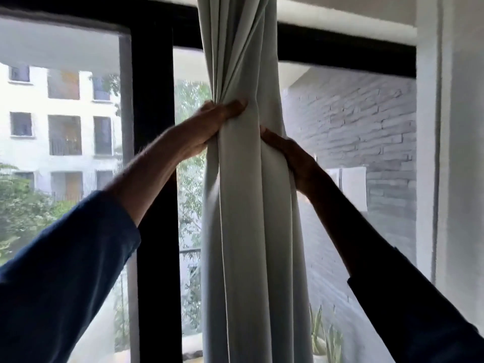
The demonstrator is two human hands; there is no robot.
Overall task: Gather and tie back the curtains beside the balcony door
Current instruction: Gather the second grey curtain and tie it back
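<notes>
**A:** How are the arms set?

**B:** Both reach up and forward from the lower corners, forearms bare above dark blue sleeves (65, 258). The left hand (217, 124) comes in from the left with its thumb laid flat across the front of the curtain (246, 218). Its fingers are hidden round the back of the cloth. The right hand (290, 155) comes in from the right, a little lower, with its thumb tip pressed on a front fold. Its fingers are out of sight behind as well.

**A:** So the hands are clasping it?

**B:** Yes, each is curled round the bundle from its own side and they squeeze it between them. The cloth is narrowest at the left thumb.

**A:** And where does the curtain hang?

**B:** Upright in the middle of the view, in front of the glass and just right of the black door frame (154, 179). It runs from the top edge to the bottom edge, and the hands grip it above the middle.

**A:** What is it like?

**B:** It is pale grey-white, matte and fairly heavy. Tight pleats fan out above the grip, and rounded folds hang loose below it. A hemmed edge runs down the front as a thin light line. Through the glass on the right is a grey brick wall (353, 121) with rough courses. On the left are a pale building (62, 113) with rows of windows and green trees (23, 205). A spiky-leaved plant (322, 336) stands low beside the curtain, and a plain white wall (461, 153) closes the right side
</notes>
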